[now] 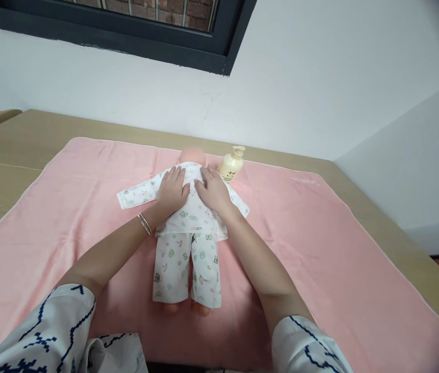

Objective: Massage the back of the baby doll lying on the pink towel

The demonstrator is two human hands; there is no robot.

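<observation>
A baby doll (188,228) in printed pyjamas lies face down in the middle of a pink towel (320,248) spread on the table (17,140). The left hand (173,189) and right hand (214,189) both rest flat on the doll's back, fingers spread open and gripping nothing. A lotion bottle (232,163) stands just beside the doll's head.

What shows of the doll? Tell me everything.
The doll lies flat on the pink towel, bald head far, bare feet near. It wears a white printed cloth top and matching trousers; one sleeve stretches sideways. The left hand and right hand rest flat on its upper body. A cream pump bottle stands by its head.
</observation>
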